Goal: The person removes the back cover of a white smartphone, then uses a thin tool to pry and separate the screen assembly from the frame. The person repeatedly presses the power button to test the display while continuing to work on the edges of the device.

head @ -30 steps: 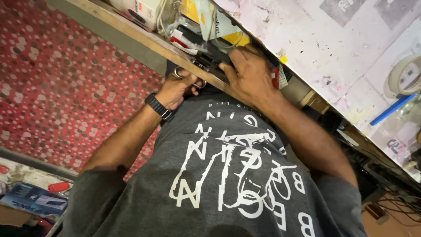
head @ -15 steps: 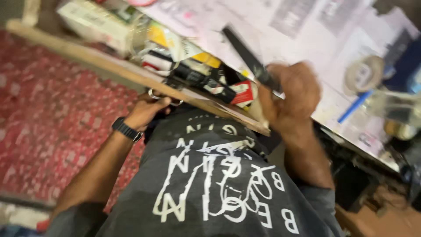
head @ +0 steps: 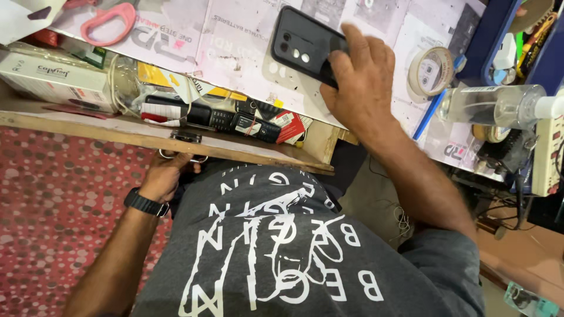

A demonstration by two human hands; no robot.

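A dark smartphone (head: 305, 44) is held face down on the paper-covered worktop (head: 235, 47), its camera end clear of the fingers and its other end covered by the right hand (head: 358, 82). The fingers are closed over the phone's edge, the wrist bent and the forearm stretched up from the lower right. The left hand (head: 167, 173) is curled around a metal ring pull (head: 183, 154) under the open wooden drawer (head: 176, 138); a black watch (head: 145, 203) is worn on that wrist. The phone's back is matte, with rounded corners and small lenses. A roll of tape (head: 430, 71) lies nearby.
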